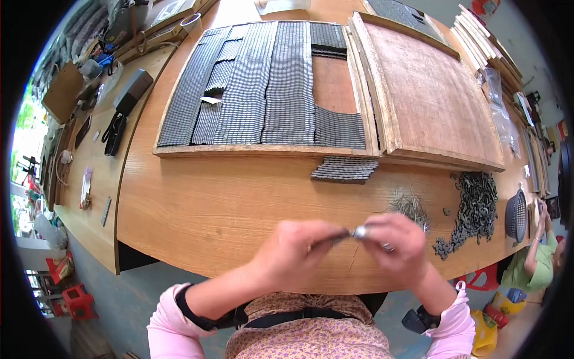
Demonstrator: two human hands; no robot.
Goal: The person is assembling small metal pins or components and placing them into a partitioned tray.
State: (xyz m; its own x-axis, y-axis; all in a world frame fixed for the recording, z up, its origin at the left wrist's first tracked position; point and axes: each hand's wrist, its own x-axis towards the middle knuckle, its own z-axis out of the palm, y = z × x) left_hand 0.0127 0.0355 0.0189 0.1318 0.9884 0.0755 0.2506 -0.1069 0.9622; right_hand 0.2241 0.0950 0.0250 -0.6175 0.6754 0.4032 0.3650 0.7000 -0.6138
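Above the table's near edge, my left hand (pixel 292 244) pinches a small dark piece (pixel 339 236); its exact kind is too small to tell. My right hand (pixel 399 240) is closed around a small silvery metal piece (pixel 360 232), whose end meets the dark piece between the two hands. Fingers hide most of what I hold. Just beyond my right hand lies a loose pile of thin metal pins (pixel 412 207). Farther right spreads a heap of small dark grey parts (pixel 476 203). A stack of ribbed grey strips (pixel 345 169) rests by the tray's front edge.
A wooden tray (pixel 239 149) with rows of grey ribbed strips stands at the back, beside another wooden tray (pixel 427 84) with a bare board. A grey basket (pixel 515 215) sits at the right edge. Another person in green (pixel 541 257) is at far right.
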